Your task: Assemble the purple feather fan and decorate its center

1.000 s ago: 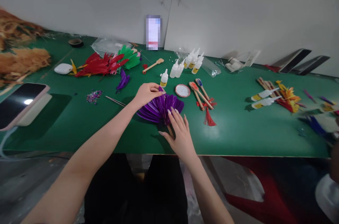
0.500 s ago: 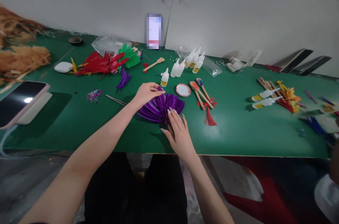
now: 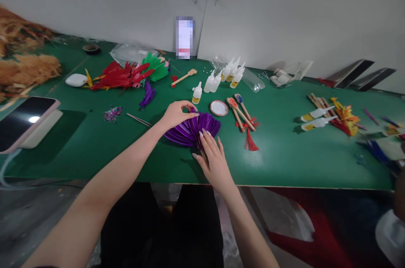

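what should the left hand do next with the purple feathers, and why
I'd probably have the left hand gently smooth the far edge of the purple feathers: its thumb and fingertips are already at that edge, and the right hand rests over their gathered base, which should help steady them.

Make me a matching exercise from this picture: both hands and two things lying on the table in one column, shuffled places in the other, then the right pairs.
Column one
1. Left hand
2. Right hand
3. Tweezers
4. Red tassel

Column two
A. Lying to the right of the purple feather fan
B. At the fan's far edge
C. Lying to the left of the fan
D. At the fan's base, nearest the person

Right pairs: 1-B, 2-D, 3-C, 4-A
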Demonstrator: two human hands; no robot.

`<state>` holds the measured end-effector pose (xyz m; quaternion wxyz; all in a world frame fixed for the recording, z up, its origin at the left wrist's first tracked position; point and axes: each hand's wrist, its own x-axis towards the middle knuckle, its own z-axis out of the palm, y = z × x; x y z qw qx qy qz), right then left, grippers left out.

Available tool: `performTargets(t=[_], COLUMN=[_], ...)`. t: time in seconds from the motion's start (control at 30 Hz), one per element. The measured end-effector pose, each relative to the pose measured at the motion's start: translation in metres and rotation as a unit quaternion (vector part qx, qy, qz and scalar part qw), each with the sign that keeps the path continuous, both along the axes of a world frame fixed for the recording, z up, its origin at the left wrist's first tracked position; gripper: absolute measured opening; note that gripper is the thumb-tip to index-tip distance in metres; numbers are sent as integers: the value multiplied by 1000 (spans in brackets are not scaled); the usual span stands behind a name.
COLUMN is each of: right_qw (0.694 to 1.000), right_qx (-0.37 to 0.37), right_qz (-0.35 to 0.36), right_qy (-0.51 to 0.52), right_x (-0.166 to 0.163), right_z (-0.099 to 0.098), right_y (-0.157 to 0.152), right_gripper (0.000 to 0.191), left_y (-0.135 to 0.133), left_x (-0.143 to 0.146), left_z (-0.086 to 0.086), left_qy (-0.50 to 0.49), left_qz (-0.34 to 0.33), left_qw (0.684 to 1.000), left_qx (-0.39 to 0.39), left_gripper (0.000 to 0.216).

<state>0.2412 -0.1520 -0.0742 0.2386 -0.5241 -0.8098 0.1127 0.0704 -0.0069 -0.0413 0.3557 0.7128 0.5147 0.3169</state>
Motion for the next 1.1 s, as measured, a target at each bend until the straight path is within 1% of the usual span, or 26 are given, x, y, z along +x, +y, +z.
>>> performTargets(t=[0.1, 0.23, 0.4, 0.57, 0.63, 0.73, 0.8, 0.93, 1.0, 1.1], right_qw=[1000, 1000, 1000, 1000, 1000, 1000, 1000, 1000, 1000, 1000], right_qx=[0, -5, -7, -7, -7, -6, -5, -1, 1, 0], right_qz=[5, 6, 6, 6, 4, 1, 2, 2, 1, 0], right_qy=[-5, -10, -12, -20, -21, -23, -24, -23, -23, -24], right_x=[0, 1, 1, 1, 0, 0, 0, 0, 0, 0], right_z=[0, 0, 1, 2, 2, 2, 2, 2, 2, 2], right_y=[0, 0, 0, 0, 0, 0, 0, 0, 0, 0], right_gripper=[55, 53, 53, 50, 50, 51, 51, 52, 51, 51], left_y=[2, 3, 3, 6, 8, 11, 11, 8, 7, 6], left_x=[-1, -1, 1, -5, -10, -17, -18, -16, -14, -11], left_z=[0, 0, -2, 1, 4, 6, 6, 8, 8, 8], left_qy=[36, 49, 26, 10, 16, 11, 6, 46, 72, 82], left_qz=[-3, -9, -18, 5, -20, -78, -104, -123, -125, -117], left_qw=[999, 998, 999, 1000, 999, 997, 994, 991, 989, 989], left_qx=[36, 27, 7, 22, 22, 18, 21, 35, 36, 37], left_gripper=[18, 12, 15, 21, 24, 31, 31, 28, 29, 30])
